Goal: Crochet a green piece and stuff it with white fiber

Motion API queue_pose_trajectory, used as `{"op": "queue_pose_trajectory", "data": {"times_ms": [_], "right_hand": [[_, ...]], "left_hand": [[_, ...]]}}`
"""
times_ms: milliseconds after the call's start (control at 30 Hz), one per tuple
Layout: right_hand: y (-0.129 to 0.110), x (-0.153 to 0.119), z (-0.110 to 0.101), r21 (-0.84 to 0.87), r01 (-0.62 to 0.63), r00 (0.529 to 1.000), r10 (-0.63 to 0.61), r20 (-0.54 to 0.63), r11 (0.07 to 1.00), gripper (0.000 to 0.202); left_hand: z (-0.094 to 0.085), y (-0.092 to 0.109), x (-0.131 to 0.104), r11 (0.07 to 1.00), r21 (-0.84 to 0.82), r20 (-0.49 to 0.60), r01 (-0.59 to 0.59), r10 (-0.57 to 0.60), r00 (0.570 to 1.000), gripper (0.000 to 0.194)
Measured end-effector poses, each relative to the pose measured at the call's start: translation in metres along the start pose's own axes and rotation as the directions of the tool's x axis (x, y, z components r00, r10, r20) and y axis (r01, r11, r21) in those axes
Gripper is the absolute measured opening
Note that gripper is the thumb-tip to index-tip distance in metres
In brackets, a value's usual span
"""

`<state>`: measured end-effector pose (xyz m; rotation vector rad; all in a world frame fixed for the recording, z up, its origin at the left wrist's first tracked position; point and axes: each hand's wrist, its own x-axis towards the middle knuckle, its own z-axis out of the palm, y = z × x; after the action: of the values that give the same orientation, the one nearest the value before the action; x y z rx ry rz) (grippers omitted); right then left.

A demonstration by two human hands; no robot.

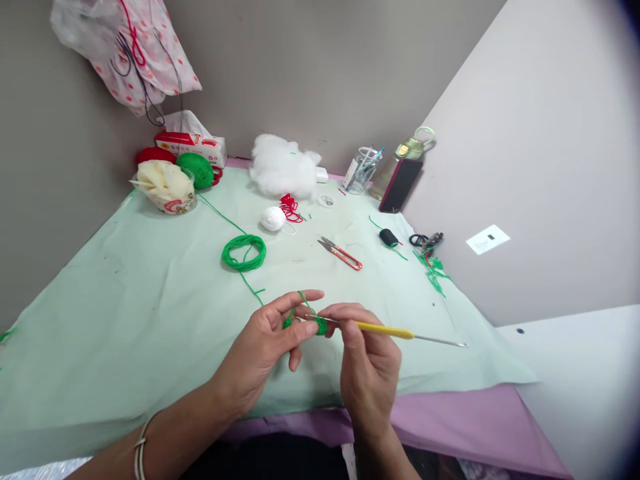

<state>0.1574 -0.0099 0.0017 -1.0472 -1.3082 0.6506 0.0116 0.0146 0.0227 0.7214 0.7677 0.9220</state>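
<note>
My left hand (275, 337) pinches a small green crochet piece (321, 326) between thumb and fingers, and green yarn runs over its raised index finger. A crochet hook (385, 329) with a yellow handle is gripped in my right hand (370, 360). Its slim tip lies at the top of the green piece, by the left thumb; whether it sits inside a loop is too small to tell. The hook's other metal end points right. Beyond my left hand lies a loose coil of green yarn (243, 253), with a strand trailing from it toward the hand.
Thread snips (341, 254) lie ahead of my hands. Farther back are a white yarn ball (273, 219), red yarn scraps (290, 208), white stuffing (285, 167), a plastic tub (170, 193) and a green ball (196, 171). A phone (401, 185) leans against a bottle (407, 148) at right.
</note>
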Motion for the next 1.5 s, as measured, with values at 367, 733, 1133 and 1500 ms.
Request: {"op": "queue_pose_trajectory", "data": {"times_ms": [367, 733, 1133, 1500], "right_hand": [[0.002, -0.001, -0.006, 0.056, 0.037, 0.993, -0.03, -0.117, 0.998, 0.024], [0.008, 0.003, -0.006, 0.249, -0.145, 0.987, 0.157, -0.027, 0.957, 0.02], [-0.007, -0.007, -0.012, -0.202, 0.329, 0.942, -0.303, 0.147, 0.923, 0.029], [0.007, -0.013, -0.008, -0.501, 0.512, 0.855, -0.471, 0.217, 0.698, 0.039]], "left_hand": [[-0.004, 0.002, 0.005, 0.957, -0.248, 0.083, 0.154, -0.137, 0.987, 0.026], [-0.003, 0.005, 0.0, 0.994, -0.049, 0.072, 0.1, -0.096, 0.993, 0.034], [-0.01, -0.003, -0.002, 0.978, 0.193, -0.026, -0.084, 0.091, 0.996, 0.04], [-0.004, -0.006, -0.001, 1.0, -0.008, -0.025, 0.023, -0.024, 0.999, 0.049]]}}
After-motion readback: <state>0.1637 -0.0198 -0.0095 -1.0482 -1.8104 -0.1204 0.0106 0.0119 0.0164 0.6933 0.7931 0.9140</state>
